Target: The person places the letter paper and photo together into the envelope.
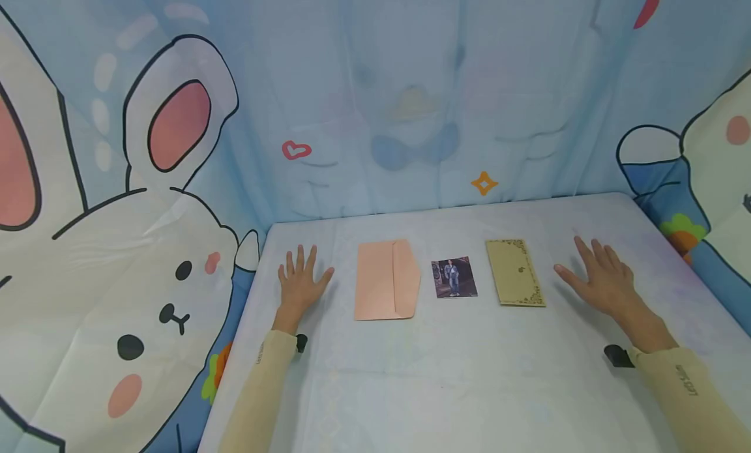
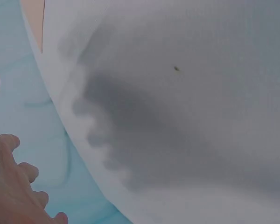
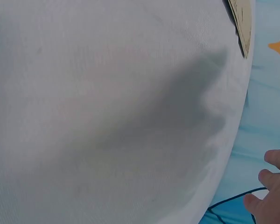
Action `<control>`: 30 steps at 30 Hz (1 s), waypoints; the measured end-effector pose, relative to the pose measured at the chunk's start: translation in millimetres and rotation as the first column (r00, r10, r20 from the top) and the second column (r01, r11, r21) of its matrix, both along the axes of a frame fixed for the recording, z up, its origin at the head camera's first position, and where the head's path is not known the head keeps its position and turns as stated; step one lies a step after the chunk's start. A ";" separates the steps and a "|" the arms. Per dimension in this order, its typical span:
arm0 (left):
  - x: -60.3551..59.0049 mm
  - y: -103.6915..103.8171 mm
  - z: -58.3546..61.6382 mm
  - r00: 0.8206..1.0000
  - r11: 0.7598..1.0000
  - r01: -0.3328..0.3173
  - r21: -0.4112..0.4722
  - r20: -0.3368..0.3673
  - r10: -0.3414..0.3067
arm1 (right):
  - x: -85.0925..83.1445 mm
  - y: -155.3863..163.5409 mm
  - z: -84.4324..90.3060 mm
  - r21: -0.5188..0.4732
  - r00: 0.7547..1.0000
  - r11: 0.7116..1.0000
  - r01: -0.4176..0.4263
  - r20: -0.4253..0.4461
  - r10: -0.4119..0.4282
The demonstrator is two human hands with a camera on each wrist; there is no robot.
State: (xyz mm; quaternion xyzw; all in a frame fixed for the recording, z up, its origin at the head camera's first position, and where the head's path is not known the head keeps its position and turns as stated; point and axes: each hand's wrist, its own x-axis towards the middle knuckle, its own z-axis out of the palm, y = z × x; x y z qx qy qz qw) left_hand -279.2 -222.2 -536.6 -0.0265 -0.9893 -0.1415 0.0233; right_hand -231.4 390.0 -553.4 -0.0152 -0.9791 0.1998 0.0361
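White cloth table [image 1: 446, 375] holds peach paper envelope [image 1: 385, 280].

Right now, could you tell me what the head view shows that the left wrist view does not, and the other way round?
Only the head view shows the whole row on the table: the pink envelope with its flap open, the photo, the tan card, and the right hand lying flat beside the card. Only the left wrist view shows, close up, the hand's dark shadow on the white cloth and a small dark speck. Both show the left hand with fingers spread, holding nothing, the table, and at least a corner of the envelope.
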 end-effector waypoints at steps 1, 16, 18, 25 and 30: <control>-0.3 1.1 -0.3 1.000 1.000 0.005 -0.002 -0.003 -0.005 | -0.8 0.0 -1.1 0.000 1.000 1.000 0.001 -0.001 -0.001; -1.4 26.8 5.4 0.997 0.998 0.066 0.023 -0.027 -0.066 | -8.4 -30.8 -2.7 0.013 0.997 0.998 -0.064 0.036 0.064; -1.1 30.8 5.4 0.997 0.997 0.075 0.032 -0.029 -0.074 | -9.0 -37.3 -0.6 0.008 0.996 0.997 -0.079 0.035 0.079; -1.2 43.3 1.2 0.993 0.992 0.116 0.044 -0.029 -0.115 | -14.3 -58.1 1.7 -0.010 0.991 0.991 -0.134 0.008 0.134; -0.9 50.6 -2.5 0.991 0.990 0.136 0.025 -0.019 -0.136 | -18.5 -72.6 1.3 -0.015 0.986 0.986 -0.166 -0.003 0.166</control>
